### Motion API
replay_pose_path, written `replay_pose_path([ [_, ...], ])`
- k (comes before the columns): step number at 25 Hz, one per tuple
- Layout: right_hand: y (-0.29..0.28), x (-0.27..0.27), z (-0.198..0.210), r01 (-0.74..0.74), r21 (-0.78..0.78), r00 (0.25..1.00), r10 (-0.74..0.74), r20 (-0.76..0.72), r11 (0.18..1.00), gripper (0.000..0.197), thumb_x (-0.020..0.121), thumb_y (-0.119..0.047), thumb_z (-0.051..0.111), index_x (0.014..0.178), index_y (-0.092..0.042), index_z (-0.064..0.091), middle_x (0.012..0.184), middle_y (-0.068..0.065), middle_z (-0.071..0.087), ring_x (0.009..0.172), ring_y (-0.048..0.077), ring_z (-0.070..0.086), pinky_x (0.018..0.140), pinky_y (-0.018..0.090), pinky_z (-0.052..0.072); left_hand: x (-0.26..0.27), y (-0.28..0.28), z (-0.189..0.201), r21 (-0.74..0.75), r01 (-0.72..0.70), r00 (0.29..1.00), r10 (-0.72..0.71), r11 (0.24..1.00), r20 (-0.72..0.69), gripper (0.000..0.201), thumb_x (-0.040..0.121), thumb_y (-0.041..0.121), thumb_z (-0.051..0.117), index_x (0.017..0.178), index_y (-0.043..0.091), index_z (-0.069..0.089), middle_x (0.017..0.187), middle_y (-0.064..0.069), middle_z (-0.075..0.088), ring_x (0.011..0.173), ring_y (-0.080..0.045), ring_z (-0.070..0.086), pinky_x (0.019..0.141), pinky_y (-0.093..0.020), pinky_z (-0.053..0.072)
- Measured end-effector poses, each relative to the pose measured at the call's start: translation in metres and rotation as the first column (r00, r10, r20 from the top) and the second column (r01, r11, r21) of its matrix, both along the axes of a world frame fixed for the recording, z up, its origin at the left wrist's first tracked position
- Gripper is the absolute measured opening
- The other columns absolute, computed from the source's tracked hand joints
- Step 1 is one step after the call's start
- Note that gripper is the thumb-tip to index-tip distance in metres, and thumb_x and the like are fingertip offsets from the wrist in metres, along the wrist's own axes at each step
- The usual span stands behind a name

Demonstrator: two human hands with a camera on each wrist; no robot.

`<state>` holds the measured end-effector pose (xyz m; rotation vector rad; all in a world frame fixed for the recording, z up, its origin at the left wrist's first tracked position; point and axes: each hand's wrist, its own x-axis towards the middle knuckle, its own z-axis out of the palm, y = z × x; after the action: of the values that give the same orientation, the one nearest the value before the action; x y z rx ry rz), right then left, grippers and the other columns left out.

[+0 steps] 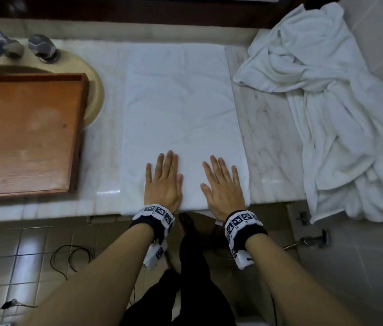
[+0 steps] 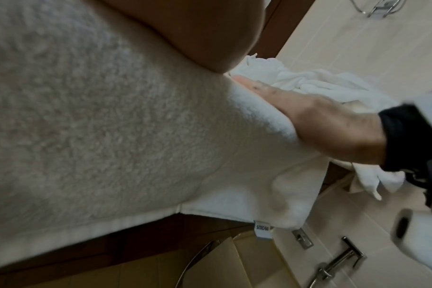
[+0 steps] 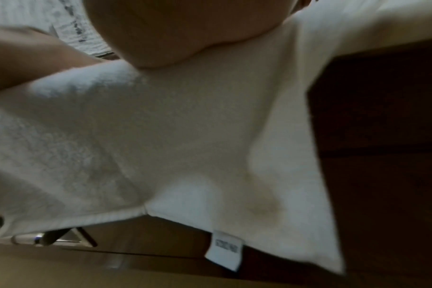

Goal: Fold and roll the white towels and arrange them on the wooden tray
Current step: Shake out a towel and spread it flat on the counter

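A folded white towel (image 1: 181, 109) lies flat and lengthwise on the marble counter, its near end hanging a little over the front edge. Both my hands press flat on its near end, fingers straight: the left hand (image 1: 163, 182) on the left half, the right hand (image 1: 223, 184) on the right half. The wooden tray (image 1: 23, 135) sits to the left, over the sink, with nothing in it. In the left wrist view the towel (image 2: 111, 126) fills the frame and the right hand (image 2: 328, 124) rests on it. In the right wrist view a small label (image 3: 225, 249) hangs from the towel (image 3: 185, 136) hem.
A heap of crumpled white towels (image 1: 322, 109) lies on the counter at the right and hangs over its edge. Taps (image 1: 42, 47) stand at the back left by the sink. Cables (image 1: 73, 257) lie on the tiled floor below.
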<state>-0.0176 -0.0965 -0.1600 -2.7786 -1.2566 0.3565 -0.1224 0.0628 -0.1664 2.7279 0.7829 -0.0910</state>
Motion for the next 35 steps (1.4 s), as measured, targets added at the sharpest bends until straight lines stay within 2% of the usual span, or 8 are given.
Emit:
replay_pose_path([
  [5, -0.052, 0.016, 0.002, 0.128, -0.012, 0.991, -0.127, 0.034, 0.992, 0.058, 0.100, -0.046, 0.014, 0.155, -0.029, 0.015, 0.163, -0.004, 0.003, 0.150, 0.017, 0.000, 0.118, 0.054, 0.009, -0.001, 0.001, 0.004, -0.009, -0.003, 1.000, 0.003, 1.000, -0.024, 0.059, 0.101, 0.039, 0.011, 0.156, 0.021, -0.001, 0.162, 0.007, -0.007, 0.149, -0.014, -0.009, 0.119, -0.043, -0.011],
  [9, -0.050, 0.024, 0.009, 0.382, -0.015, 0.924, -0.381, 0.033, 0.924, 0.066, 0.096, -0.047, 0.008, 0.155, -0.019, 0.002, 0.162, -0.002, -0.011, 0.149, 0.020, -0.014, 0.112, 0.062, -0.014, 0.005, -0.001, 0.013, -0.090, -0.055, 0.998, 0.052, 0.994, -0.031, 0.057, 0.103, 0.036, 0.013, 0.155, 0.019, -0.005, 0.162, 0.005, -0.013, 0.148, -0.014, -0.014, 0.118, -0.042, -0.017],
  [15, 0.043, 0.000, 0.011, -0.099, -0.053, 0.991, 0.094, -0.096, 0.994, 0.060, 0.100, -0.041, 0.008, 0.155, -0.020, -0.003, 0.161, -0.006, -0.014, 0.148, 0.014, -0.014, 0.118, 0.054, -0.003, 0.009, -0.004, 0.014, -0.080, 0.027, 1.000, -0.028, 0.996, -0.010, 0.056, 0.103, 0.037, 0.013, 0.155, 0.022, -0.005, 0.160, 0.006, -0.014, 0.148, -0.013, -0.014, 0.119, -0.038, -0.014],
  [18, 0.007, 0.031, 0.006, 0.258, -0.115, 0.964, -0.263, -0.030, 0.959, 0.061, 0.102, -0.042, 0.017, 0.155, -0.020, -0.004, 0.161, -0.002, -0.016, 0.149, 0.017, -0.012, 0.117, 0.055, -0.006, -0.035, 0.040, 0.009, -0.018, -0.239, 0.969, 0.238, 0.971, -0.066, 0.061, 0.100, 0.046, 0.009, 0.154, 0.024, -0.008, 0.160, 0.005, -0.016, 0.147, -0.013, -0.017, 0.119, -0.043, -0.012],
  [21, 0.018, 0.054, 0.023, 0.562, -0.164, 0.802, -0.583, -0.129, 0.810, 0.069, 0.101, -0.048, 0.018, 0.154, -0.013, -0.009, 0.159, 0.004, -0.023, 0.147, 0.022, -0.019, 0.114, 0.063, -0.007, -0.028, 0.055, 0.018, -0.086, -0.487, 0.871, 0.478, 0.869, -0.112, 0.066, 0.101, 0.044, 0.014, 0.154, 0.012, -0.008, 0.160, -0.007, -0.019, 0.147, -0.020, -0.020, 0.118, -0.052, -0.011],
  [26, 0.077, 0.031, 0.022, -0.107, -0.031, 0.979, 0.100, -0.178, 0.994, 0.060, 0.101, -0.042, 0.010, 0.155, -0.020, -0.005, 0.160, -0.006, -0.018, 0.148, 0.016, -0.016, 0.117, 0.056, -0.008, 0.034, 0.022, 0.021, -0.189, 0.017, 1.000, -0.021, 0.982, -0.021, 0.059, 0.103, 0.042, 0.010, 0.153, 0.020, -0.012, 0.160, 0.003, -0.021, 0.146, -0.013, -0.022, 0.119, -0.042, -0.014],
  [31, 0.044, 0.096, 0.021, 0.407, -0.221, 0.881, -0.445, -0.161, 0.886, 0.067, 0.101, -0.047, 0.012, 0.153, -0.014, -0.012, 0.158, 0.000, -0.026, 0.147, 0.018, -0.020, 0.115, 0.060, -0.008, 0.028, 0.078, 0.031, -0.176, -0.569, 0.817, 0.529, 0.803, -0.230, 0.067, 0.103, 0.042, 0.016, 0.153, 0.011, -0.014, 0.158, -0.007, -0.026, 0.146, -0.022, -0.024, 0.118, -0.050, -0.012],
  [35, 0.105, 0.077, 0.031, 0.037, -0.062, 0.967, -0.052, -0.250, 0.997, 0.062, 0.104, -0.030, 0.024, 0.153, -0.017, -0.013, 0.159, -0.003, -0.024, 0.147, 0.019, -0.020, 0.114, 0.056, -0.011, 0.093, 0.042, 0.042, -0.338, -0.063, 0.996, 0.036, 0.939, -0.086, 0.061, 0.105, 0.039, 0.014, 0.153, 0.012, -0.011, 0.160, -0.004, -0.021, 0.147, -0.017, -0.020, 0.117, -0.043, -0.015],
])
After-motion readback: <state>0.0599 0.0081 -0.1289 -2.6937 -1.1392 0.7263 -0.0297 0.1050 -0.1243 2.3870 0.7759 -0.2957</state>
